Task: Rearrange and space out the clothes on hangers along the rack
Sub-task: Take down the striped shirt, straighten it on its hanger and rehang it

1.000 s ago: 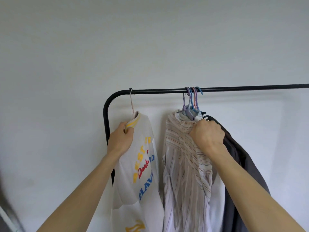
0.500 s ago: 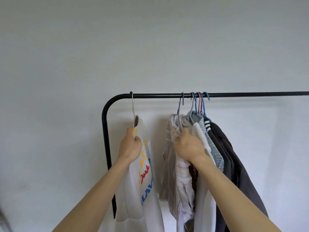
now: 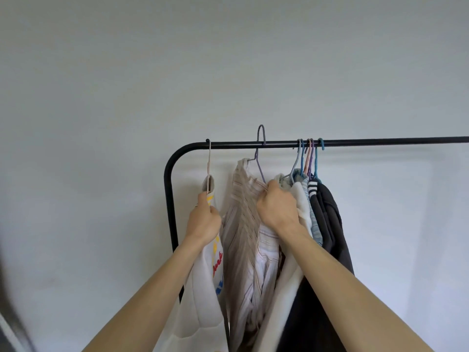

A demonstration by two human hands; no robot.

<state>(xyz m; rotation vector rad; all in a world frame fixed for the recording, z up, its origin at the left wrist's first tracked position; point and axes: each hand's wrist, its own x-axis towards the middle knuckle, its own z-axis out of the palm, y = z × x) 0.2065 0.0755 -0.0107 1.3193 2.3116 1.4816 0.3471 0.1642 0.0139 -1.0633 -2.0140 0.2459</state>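
- Head view: we see the left hand (image 3: 203,219) gripping the white printed sweatshirt (image 3: 203,288) at the left end of the black metal rail (image 3: 380,142).
- The right hand (image 3: 278,207) clutches the beige striped shirt (image 3: 243,224); its purple hanger hook (image 3: 261,133) sits above the rail.
- We judge two garments spaced; the bunched pastel hangers (image 3: 308,158) to the right remain.

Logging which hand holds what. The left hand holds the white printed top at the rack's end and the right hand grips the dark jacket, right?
Not quite. The head view shows the right hand gripping the striped shirt, not the dark jacket. The left hand does hold the white printed top at the end of the rack.
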